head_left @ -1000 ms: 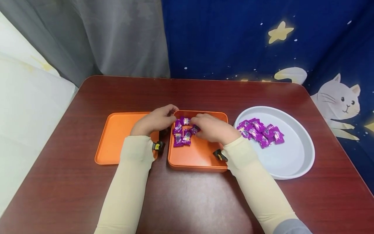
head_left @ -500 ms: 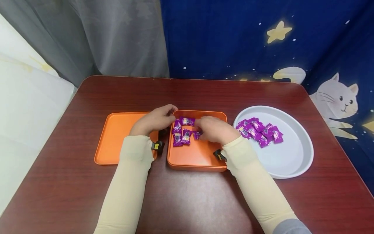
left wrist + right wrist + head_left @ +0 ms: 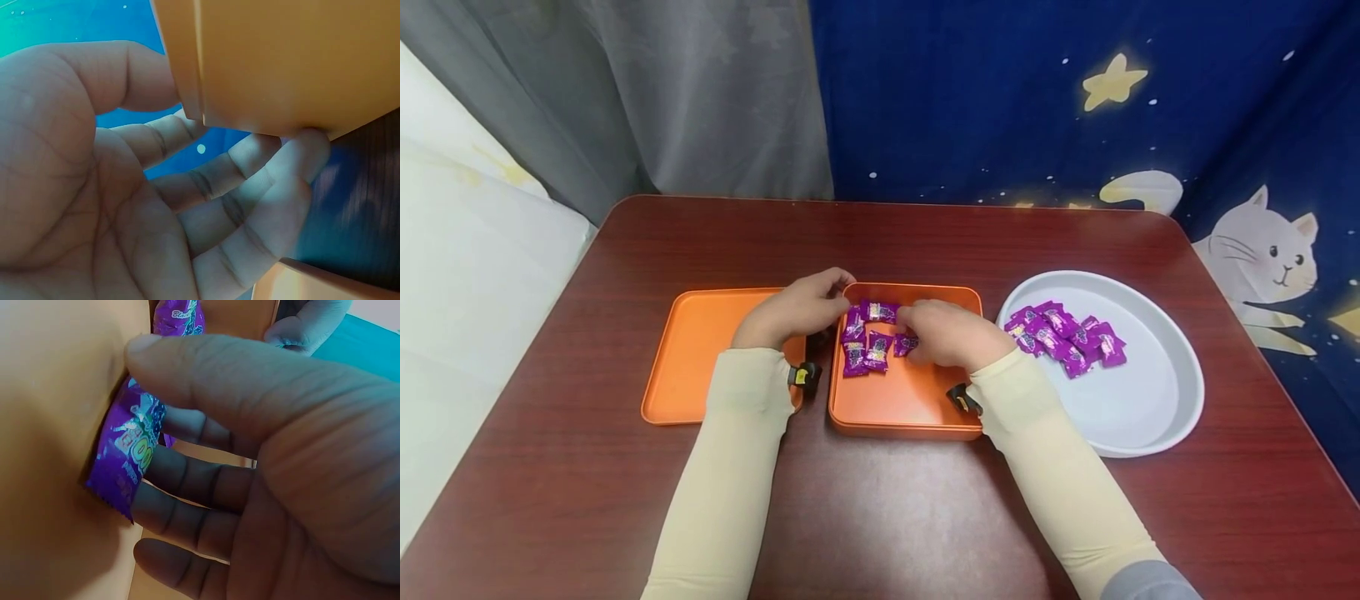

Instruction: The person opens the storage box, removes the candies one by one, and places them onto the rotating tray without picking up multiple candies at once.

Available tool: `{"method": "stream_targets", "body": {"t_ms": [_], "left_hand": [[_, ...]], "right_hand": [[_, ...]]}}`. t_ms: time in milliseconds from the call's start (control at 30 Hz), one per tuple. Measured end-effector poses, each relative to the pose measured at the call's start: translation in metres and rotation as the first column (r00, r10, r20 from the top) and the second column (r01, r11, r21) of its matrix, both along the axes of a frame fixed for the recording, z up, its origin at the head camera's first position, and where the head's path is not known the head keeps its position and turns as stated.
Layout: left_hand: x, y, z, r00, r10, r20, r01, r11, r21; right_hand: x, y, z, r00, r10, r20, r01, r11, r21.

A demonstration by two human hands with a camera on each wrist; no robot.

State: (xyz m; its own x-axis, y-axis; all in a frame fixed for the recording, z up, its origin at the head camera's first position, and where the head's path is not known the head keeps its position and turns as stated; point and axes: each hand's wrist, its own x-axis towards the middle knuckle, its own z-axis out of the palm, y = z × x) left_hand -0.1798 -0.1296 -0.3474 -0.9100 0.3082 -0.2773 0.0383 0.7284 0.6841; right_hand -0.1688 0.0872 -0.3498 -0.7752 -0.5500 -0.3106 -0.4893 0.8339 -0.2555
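An orange rectangular box [image 3: 910,404] holds several purple-wrapped candies [image 3: 854,358] gathered at its left side. At the box's far left corner is my left hand [image 3: 793,315]; in the left wrist view its thumb and curled fingers grip the orange wall [image 3: 269,62]. My right hand [image 3: 953,335] reaches down inside the box. One candy [image 3: 128,447] stands between its thumb and fingers in the right wrist view, pinched against the box floor. Only the left end of that candy shows in the head view.
Left of the box lies a flat orange lid [image 3: 688,367], partly under the left forearm. A round white tray [image 3: 1157,408] with a pile of several purple candies [image 3: 1067,337] stands at the right. The table [image 3: 880,500] is dark red-brown.
My right hand has shifted slightly right and towards me, bringing its candy away from the far row and uncovering the candy by the far wall. The left hand keeps its place.
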Motion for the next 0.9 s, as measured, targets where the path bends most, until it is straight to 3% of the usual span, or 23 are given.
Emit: {"method": "stream_targets", "body": {"t_ms": [900], "left_hand": [[-0.0002,-0.0007,-0.0016,1.000,-0.016,-0.011,0.016,1.000,0.001]], "right_hand": [[0.0005,0.0018,-0.0013,0.993,-0.084,0.080,0.086,0.996,-0.018]]}}
